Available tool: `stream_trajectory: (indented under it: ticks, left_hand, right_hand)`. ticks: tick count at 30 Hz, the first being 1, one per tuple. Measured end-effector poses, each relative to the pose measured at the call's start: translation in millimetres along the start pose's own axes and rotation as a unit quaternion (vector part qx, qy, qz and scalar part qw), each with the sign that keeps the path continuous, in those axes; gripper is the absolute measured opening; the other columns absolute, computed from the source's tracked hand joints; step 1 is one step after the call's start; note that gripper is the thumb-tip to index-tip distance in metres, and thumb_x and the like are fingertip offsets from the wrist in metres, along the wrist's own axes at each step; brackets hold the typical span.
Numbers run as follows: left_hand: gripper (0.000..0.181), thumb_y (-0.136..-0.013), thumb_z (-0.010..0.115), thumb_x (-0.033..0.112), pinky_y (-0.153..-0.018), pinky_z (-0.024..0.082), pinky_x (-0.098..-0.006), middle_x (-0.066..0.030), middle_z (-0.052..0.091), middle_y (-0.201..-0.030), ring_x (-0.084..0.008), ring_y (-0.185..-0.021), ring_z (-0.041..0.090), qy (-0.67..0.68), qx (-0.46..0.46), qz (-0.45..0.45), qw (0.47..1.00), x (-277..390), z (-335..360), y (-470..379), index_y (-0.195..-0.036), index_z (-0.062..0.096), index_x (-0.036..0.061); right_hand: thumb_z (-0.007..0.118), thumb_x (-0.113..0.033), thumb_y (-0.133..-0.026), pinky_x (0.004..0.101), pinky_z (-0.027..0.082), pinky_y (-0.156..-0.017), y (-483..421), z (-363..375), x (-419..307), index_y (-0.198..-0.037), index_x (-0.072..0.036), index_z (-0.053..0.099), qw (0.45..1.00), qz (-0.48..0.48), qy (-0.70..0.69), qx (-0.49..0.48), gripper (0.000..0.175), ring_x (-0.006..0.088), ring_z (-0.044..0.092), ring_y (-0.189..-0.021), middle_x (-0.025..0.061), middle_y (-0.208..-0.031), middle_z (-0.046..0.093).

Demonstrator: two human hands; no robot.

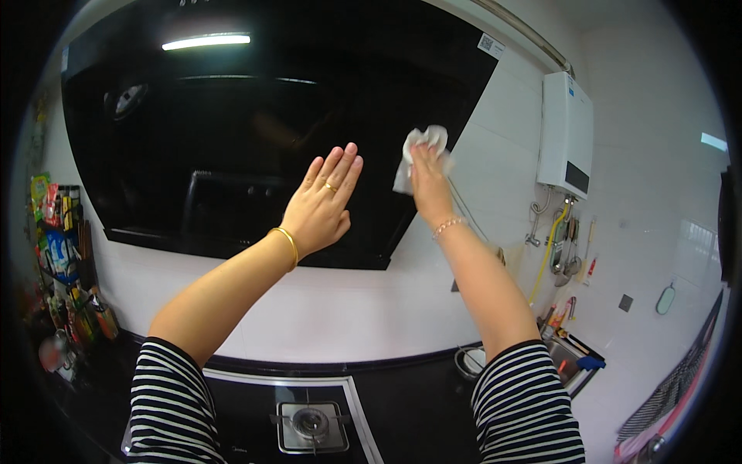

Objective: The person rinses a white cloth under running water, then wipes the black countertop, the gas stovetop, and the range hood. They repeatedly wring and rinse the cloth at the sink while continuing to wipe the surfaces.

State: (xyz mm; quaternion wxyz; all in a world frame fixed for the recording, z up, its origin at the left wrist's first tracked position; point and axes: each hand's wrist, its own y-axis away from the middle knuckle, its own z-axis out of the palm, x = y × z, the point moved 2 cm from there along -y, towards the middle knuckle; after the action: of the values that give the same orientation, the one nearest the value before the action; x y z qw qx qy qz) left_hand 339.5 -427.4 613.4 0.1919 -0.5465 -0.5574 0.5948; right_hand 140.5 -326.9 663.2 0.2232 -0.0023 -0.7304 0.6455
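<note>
A large black glossy range hood (232, 133) slants across the wall before me. My right hand (428, 180) has a crumpled white tissue or cloth (426, 138) under its fingers, pressed against the hood's right edge; hand and cloth are slightly blurred. My left hand (324, 197) is laid flat, palm towards the hood's lower middle, with a ring and a gold bangle on it and nothing held. Its palm is hidden, so I cannot tell whether it touches the panel. Light streaks and dim reflections show on the glass.
Below lies a gas hob with a burner (312, 424) in the black countertop (406, 406). Bottles and packets crowd a rack (61, 243) at left. At right are a white water heater (565, 136), a yellow gas hose (548, 249), hanging ladles (568, 264) and a sink (559, 359).
</note>
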Motion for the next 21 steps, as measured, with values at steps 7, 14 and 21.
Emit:
stream_trajectory:
  ticks: [7, 14, 21]
  left_hand:
    - [0.074, -0.080, 0.052, 0.015, -0.107, 0.011, -0.0395, -0.0219, 0.006, -0.143, -0.0340, -0.133, 0.006, 0.363, 0.013, -0.131, 0.923, 63, 3, 66, -0.137, 0.009, -0.0014]
    - [0.051, -0.090, 0.045, 0.036, -0.093, 0.037, -0.0312, -0.0145, 0.050, -0.115, -0.0195, -0.107, 0.048, 0.869, -0.190, -0.367, 0.273, 202, -2, 114, -0.121, 0.042, -0.0041]
    - [0.022, -0.086, 0.056, 0.015, -0.073, 0.047, -0.0261, -0.0067, 0.061, -0.091, -0.0123, -0.080, 0.058, 0.871, -0.254, -0.357, 0.220, 369, -35, 116, -0.101, 0.056, -0.0012]
  right_hand:
    - [0.034, -0.020, -0.091, 0.0347, 0.045, -0.087, 138, -82, -90, -0.116, 0.003, 0.046, 0.512, 0.556, -0.650, -0.082, 0.036, 0.0219, 0.054, -0.103, 0.0126, -0.114, 0.054]
    - [0.037, -0.024, -0.091, 0.0329, 0.046, -0.085, 246, -196, -123, -0.115, 0.002, 0.047, 0.362, 0.652, -0.666, -0.023, 0.037, 0.0196, 0.056, -0.100, 0.0115, -0.110, 0.056]
    - [0.026, -0.049, -0.091, 0.0379, 0.041, -0.091, 327, -341, -99, -0.122, 0.000, 0.043, 0.304, 0.700, -0.646, 0.021, 0.060, 0.0254, 0.052, -0.106, 0.0132, -0.118, 0.052]
